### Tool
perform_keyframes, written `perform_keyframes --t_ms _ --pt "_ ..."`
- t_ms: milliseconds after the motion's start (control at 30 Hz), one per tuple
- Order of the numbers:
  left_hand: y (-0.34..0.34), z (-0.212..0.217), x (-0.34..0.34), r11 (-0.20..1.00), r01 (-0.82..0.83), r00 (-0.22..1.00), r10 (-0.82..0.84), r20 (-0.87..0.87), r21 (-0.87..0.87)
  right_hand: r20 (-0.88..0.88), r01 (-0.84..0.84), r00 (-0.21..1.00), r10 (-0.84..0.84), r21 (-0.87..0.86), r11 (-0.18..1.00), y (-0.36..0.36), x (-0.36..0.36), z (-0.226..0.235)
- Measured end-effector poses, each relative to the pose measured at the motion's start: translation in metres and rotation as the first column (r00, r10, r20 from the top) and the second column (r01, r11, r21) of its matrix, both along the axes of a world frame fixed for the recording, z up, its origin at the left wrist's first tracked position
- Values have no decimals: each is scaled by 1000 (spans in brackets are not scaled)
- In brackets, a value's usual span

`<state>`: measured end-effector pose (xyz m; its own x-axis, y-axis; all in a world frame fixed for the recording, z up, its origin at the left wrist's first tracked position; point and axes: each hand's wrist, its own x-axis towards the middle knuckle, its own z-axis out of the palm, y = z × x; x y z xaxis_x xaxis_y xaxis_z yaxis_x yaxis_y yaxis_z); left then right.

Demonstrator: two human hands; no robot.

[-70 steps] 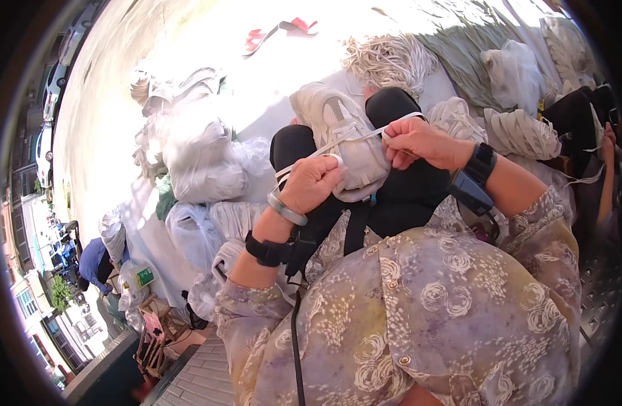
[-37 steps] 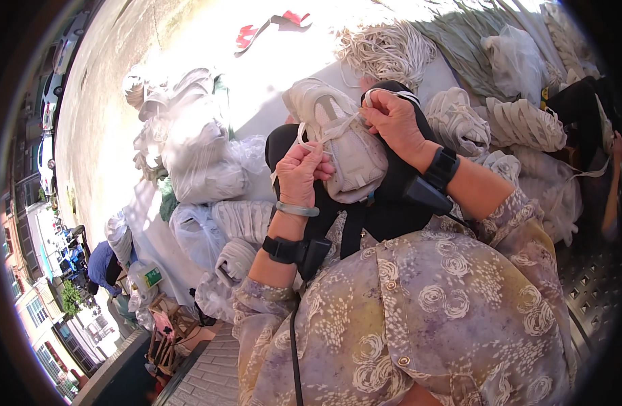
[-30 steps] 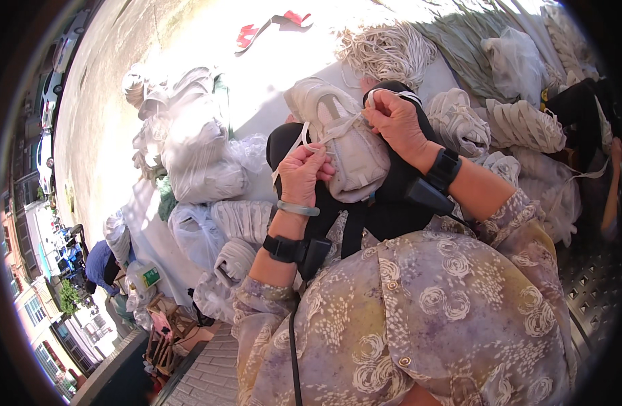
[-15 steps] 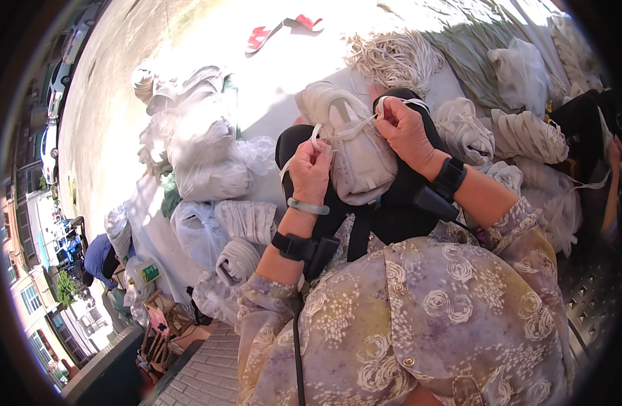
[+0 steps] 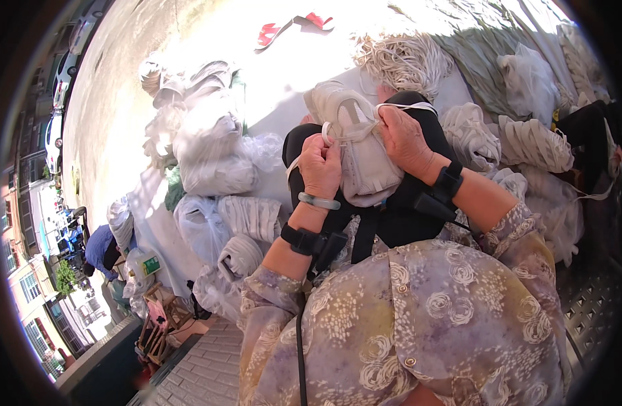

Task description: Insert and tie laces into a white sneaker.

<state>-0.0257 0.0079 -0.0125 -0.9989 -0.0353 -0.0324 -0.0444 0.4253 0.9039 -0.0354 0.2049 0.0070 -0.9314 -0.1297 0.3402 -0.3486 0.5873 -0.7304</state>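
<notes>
A white shoe (image 5: 370, 177) rests between my knees, its toe end toward me. White shoelace (image 5: 357, 133) crosses its upper. On the shoe's left side, my left hand (image 5: 319, 166) is closed in a pinch on a lace end, and a small loop stands up above the fingers. My right hand (image 5: 407, 141) pinches the lace on the other side, with a tail trailing rightward over my dark trouser knee. The fingertips of both hands are close to the shoe's upper; the exact grip of the right fingers is partly hidden.
Bundles of white shoes (image 5: 250, 218) and plastic bags (image 5: 212, 162) lie on a pale sheet to the left. A heap of white laces (image 5: 409, 64) is ahead, with more shoe bundles (image 5: 470, 135) at right. Red sandals (image 5: 317, 20) lie far ahead. Another person (image 5: 102, 252) bends at far left.
My left hand has come a little closer to the shoe, still pinching the lace. The right hand has turned slightly and keeps its hold. The whole view has shifted a bit.
</notes>
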Motion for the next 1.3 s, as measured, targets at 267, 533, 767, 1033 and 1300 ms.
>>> perform_keyframes --t_ms 267,533,767,1033,1300 --pt "11 21 -8 941 57 944 -159 -289 -334 -11 -65 998 65 11 998 3 -1 -3" --pt "13 30 -12 938 161 982 -122 142 -306 236 -10 972 5 22 1000 4 2 16" --pt "11 54 11 850 207 863 -392 -318 -485 192 52 980 -59 45 998 16 12 26" --pt "7 50 13 865 309 940 -342 -15 -395 88 -276 961 261 290 916 -22 8 26" --pt "-5 26 2 963 265 955 -254 153 -55 114 -192 981 160 391 900 -33 8 23"
